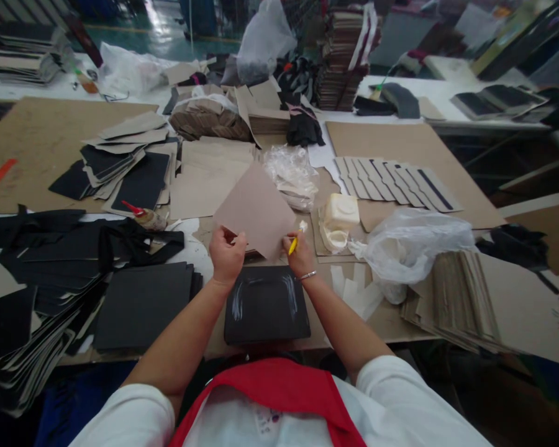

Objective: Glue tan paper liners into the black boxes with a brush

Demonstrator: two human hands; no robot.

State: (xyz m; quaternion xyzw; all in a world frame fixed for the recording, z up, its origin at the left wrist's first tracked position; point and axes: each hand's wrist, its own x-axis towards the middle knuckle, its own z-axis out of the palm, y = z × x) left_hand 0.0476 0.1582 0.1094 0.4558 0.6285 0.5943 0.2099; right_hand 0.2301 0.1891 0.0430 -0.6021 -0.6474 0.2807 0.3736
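A light brown cardboard sheet (255, 211) is held up and tilted in front of me. My left hand (227, 253) pinches its lower left corner. My right hand (302, 251) grips its right corner and also has a yellow-handled brush (293, 246) between the fingers, with whitish stuff at its tip. Just below the hands lies a black panel (266, 307) with white wet-looking streaks along its left, right and top edges. A cream plastic container (341, 214) with an open mouth stands to the right of my right hand.
Black panels (142, 304) are stacked at left, with black fabric strips (74, 242) behind. A red-capped bottle (144, 215) lies beyond. At right are a clear plastic bag (414, 242), grey-brown boards (466, 298) and a row of cut cardboard pieces (391, 181). Tall stacks (347, 56) stand at the back.
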